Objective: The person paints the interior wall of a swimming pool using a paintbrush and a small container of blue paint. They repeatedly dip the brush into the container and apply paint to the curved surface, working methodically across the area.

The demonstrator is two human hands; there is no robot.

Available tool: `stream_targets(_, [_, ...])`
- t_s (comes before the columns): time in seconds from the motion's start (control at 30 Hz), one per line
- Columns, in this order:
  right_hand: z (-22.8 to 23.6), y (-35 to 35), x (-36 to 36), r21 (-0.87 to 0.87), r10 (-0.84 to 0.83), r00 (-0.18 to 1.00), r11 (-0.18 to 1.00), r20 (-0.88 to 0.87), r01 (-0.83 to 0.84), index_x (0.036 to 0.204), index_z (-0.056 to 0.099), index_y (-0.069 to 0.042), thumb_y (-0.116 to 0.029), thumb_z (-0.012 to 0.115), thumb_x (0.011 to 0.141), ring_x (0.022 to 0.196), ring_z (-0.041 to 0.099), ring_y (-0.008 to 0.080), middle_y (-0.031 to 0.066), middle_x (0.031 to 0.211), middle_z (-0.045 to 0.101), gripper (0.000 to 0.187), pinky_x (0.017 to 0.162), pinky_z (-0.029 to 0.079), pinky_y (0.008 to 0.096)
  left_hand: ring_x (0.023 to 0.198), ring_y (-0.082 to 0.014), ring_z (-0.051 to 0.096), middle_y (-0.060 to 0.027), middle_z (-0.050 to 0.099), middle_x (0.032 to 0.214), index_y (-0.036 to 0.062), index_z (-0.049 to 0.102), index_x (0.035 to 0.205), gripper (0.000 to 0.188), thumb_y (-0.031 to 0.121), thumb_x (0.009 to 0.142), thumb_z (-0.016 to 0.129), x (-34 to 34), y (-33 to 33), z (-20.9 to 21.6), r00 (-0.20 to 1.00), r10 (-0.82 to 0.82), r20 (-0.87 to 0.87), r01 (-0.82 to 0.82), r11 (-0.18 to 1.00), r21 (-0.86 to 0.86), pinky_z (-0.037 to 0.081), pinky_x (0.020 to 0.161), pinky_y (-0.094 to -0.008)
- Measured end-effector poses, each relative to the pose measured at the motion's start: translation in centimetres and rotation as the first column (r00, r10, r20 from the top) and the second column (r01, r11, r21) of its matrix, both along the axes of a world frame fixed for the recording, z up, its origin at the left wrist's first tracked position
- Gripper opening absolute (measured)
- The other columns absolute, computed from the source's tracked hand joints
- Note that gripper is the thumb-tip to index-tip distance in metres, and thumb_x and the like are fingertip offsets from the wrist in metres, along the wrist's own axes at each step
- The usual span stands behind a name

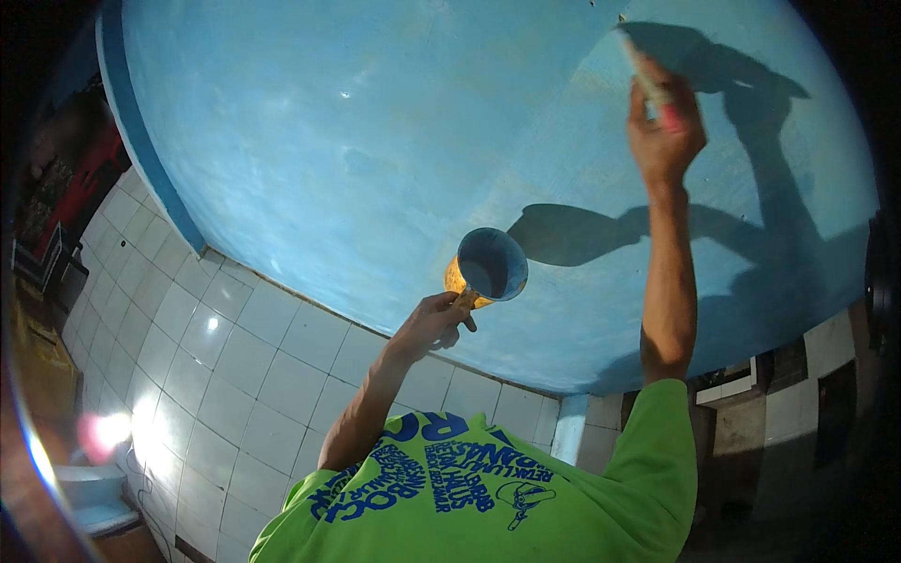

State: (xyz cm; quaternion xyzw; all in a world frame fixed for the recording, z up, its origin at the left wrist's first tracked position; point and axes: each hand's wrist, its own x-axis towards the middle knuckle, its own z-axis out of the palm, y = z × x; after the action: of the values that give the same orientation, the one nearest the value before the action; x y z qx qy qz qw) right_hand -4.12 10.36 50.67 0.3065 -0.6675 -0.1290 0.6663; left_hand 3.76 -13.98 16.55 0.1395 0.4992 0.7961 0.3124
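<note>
My left hand [435, 326] is closed round the handle of a yellow dipper [455, 278], held at waist height in front of the wall. Its inside is coated blue, and bluish paint seems to lie in it. Up at the right, my right hand [668, 145] grips a paintbrush [648, 79] with a pale handle and a pinkish-red part near the palm. The brush tip points up and left at the light-blue wall [375, 141]; slight blur leaves it unclear whether it touches. Shadows of both arms and the dipper fall on the wall.
White tiles [282, 375] cover the floor along the wall's foot. A bright lamp [113, 430] glows at the lower left, near a pale blue-white object [92, 493] and a cable [150, 511]. Dark red items [80, 192] stand at the far left. Shelving [751, 385] is partly visible at the right.
</note>
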Motion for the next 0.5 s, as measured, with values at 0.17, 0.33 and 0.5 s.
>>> stream_targets(0.17, [-12.2, -1.3, -0.8, 0.341, -0.269, 0.933, 0.923, 0.237, 0.18, 0.122, 0.068, -0.018, -0.009, 0.077, 0.082, 0.093, 0.067, 0.0243, 0.0031, 0.101, 0.064, 0.043, 0.084, 0.058, 0.0398, 0.053, -0.0046, 0.051, -0.0096, 0.07, 0.09, -0.0057, 0.058, 0.128, 0.035, 0.017, 0.101, 0.059, -0.4, 0.0, -0.7, 1.0, -0.028, -0.002, 0.028, 1.0, -0.015, 0.041, 0.044, -0.0229])
stream_targets(0.33, [-8.8, -2.2, -0.5, 0.096, -0.144, 0.89, 0.989, 0.432, 0.114, 0.11, 0.073, -0.017, -0.007, 0.076, 0.083, 0.09, 0.07, 0.0198, 0.0034, 0.093, 0.07, 0.029, 0.079, 0.059, 0.0338, 0.053, -0.0049, 0.052, -0.0098, 0.07, 0.09, -0.0064, 0.058, 0.129, 0.038, 0.019, 0.101, 0.06, -0.7, -0.3, -1.8, 0.999, -0.039, -0.015, 0.039, 0.999, 0.005, 0.042, 0.043, -0.0227])
stream_targets(0.5, [4.2, 2.0, -1.4, -0.034, -0.08, 0.975, 0.995, 0.209, 0.089, 0.126, 0.068, -0.018, -0.022, 0.075, 0.093, 0.086, 0.075, 0.021, 0.006, 0.103, 0.075, 0.034, 0.074, 0.061, 0.0351, 0.054, -0.0049, 0.053, -0.0096, 0.07, 0.09, -0.0065, 0.058, 0.128, 0.038, 0.019, 0.1, 0.06, -0.2, -1.0, -0.7, 0.999, -0.028, -0.033, 0.028, 1.0, 0.001, 0.042, 0.044, -0.0225])
